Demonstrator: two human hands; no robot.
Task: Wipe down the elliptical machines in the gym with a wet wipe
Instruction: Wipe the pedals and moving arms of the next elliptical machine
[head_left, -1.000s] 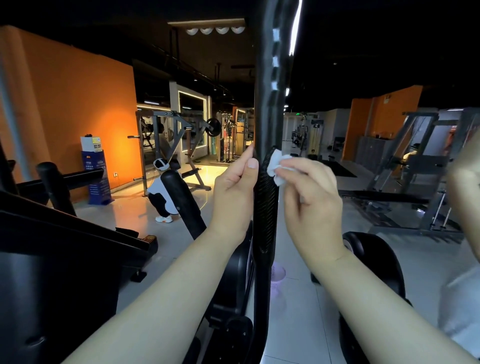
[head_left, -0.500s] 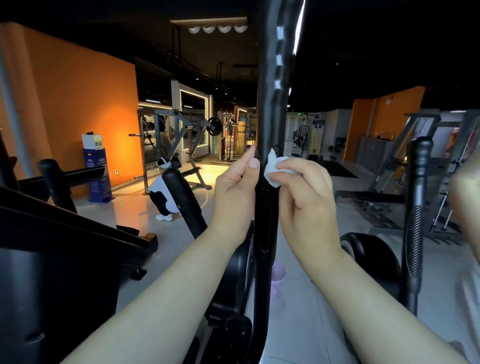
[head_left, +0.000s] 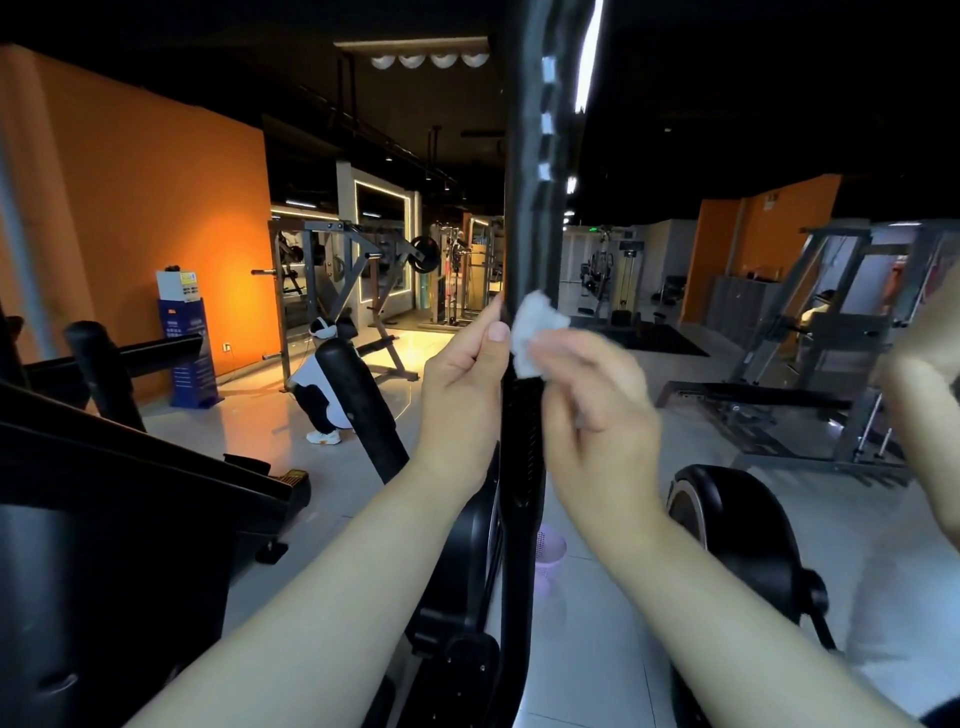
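- The left hand (head_left: 462, 384) clasps the upright black handlebar (head_left: 530, 208), its thumb lying along the near side.
- The right hand (head_left: 597, 410) (blurred) pinches a crumpled white wipe (head_left: 532, 332) in its fingertips.
- The wipe presses against the handlebar just above the left hand's grip, beside the thumb tip.
- Far below both grips, a small lilac basket (head_left: 548, 556) stands on the floor.

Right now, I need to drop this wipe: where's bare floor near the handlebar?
Bare floor tiles lie between the handlebar and the neighbouring machine's wheel housing, beside the lilac basket. Crowded at the grip: left hand, right hand, wet wipe.
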